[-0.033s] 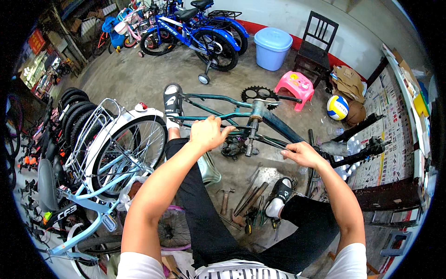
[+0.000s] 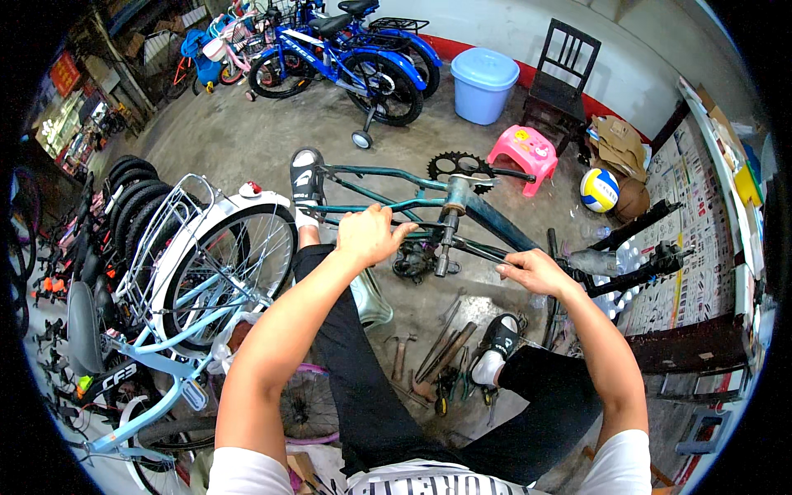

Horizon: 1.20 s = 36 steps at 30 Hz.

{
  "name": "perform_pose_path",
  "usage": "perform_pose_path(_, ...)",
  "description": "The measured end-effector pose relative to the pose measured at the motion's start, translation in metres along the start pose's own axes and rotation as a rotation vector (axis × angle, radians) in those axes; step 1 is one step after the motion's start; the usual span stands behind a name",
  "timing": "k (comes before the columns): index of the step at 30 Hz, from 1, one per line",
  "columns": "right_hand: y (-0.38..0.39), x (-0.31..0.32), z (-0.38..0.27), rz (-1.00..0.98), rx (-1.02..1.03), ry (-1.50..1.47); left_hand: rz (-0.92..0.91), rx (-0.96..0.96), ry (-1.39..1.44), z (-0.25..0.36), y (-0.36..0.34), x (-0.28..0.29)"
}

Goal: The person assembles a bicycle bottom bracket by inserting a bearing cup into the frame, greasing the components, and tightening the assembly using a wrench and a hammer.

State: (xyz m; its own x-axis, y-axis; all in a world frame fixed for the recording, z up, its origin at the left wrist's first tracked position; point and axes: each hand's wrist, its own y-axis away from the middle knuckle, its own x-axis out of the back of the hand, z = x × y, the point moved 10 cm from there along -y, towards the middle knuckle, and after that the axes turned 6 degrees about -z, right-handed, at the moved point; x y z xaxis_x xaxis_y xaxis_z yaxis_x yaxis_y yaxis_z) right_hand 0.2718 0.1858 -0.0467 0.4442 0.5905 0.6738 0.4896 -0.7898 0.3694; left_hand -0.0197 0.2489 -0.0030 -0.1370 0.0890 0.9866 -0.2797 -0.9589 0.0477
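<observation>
My left hand (image 2: 370,239) is closed on the dark tubing of a teal bicycle frame (image 2: 487,221). My right hand (image 2: 532,272) is closed on a long dark bar (image 2: 480,250) at the frame's right side. Between my hands, a metal cylinder fitting (image 2: 448,235) hangs at the frame's junction. A black chainring (image 2: 459,167) shows behind it. My left sandal (image 2: 305,177) is beside the frame's far-left end. Beneath lie a dark component (image 2: 412,262), hammers (image 2: 399,359) and several hand tools (image 2: 441,355) on the floor, near my right sandal (image 2: 500,334).
A light-blue bicycle (image 2: 177,388) and stacked tyres (image 2: 136,206) crowd the left. Behind stand blue bicycles (image 2: 330,70), a lidded tub (image 2: 483,91), a dark chair (image 2: 561,91) and a pink stool (image 2: 528,153). At right are balls (image 2: 600,190), cardboard (image 2: 619,144) and a printed board (image 2: 676,231).
</observation>
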Motion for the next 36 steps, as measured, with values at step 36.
perform_pose_path(36,-0.022,0.005,-0.016,-0.2,0.075,0.179,-0.189,0.278,0.778,0.021,-0.03,-0.187)
